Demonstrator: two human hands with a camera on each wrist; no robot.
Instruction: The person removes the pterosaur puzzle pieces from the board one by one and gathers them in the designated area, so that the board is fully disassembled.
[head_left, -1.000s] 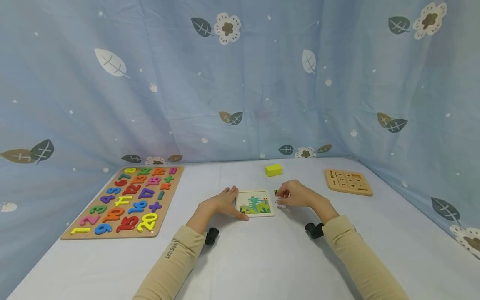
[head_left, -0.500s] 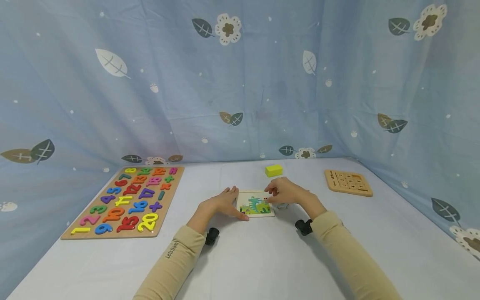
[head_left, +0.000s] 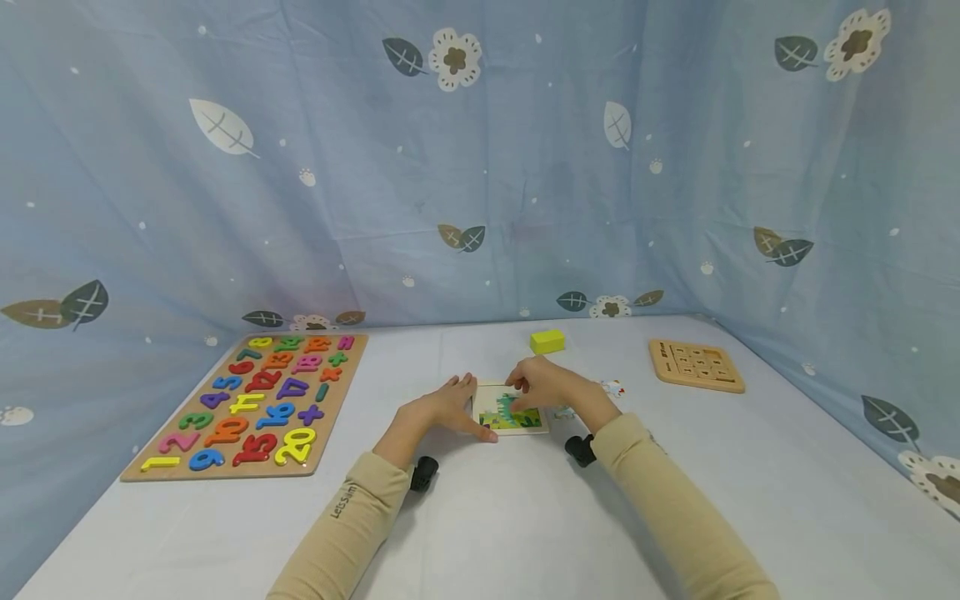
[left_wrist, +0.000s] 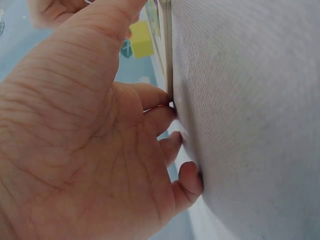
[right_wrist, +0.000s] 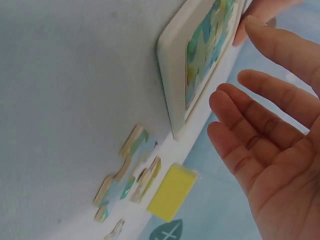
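A small framed jigsaw puzzle (head_left: 491, 423) with a green dinosaur picture lies flat on the table. My left hand (head_left: 448, 407) rests at its left side, thumb along the near edge and fingertips against the frame and the cloth. Over the picture hovers my right hand (head_left: 553, 385), thumb and index finger apart. The right wrist view shows nothing between the fingers of that hand (right_wrist: 285, 135). Loose jigsaw pieces (right_wrist: 125, 170) lie right of the frame; in the head view the right hand and wrist partly cover them.
A yellow block (head_left: 547, 341) stands behind the puzzle. On the left lies a wooden board (head_left: 330, 417) of coloured numbers. A small wooden number tray (head_left: 697, 365) is at the right. A blue patterned curtain (head_left: 480, 167) hangs behind the table.
My right hand has moved left, from the loose pieces beside the frame to above the picture. Loose pieces now show by its wrist. My left hand has stayed put.
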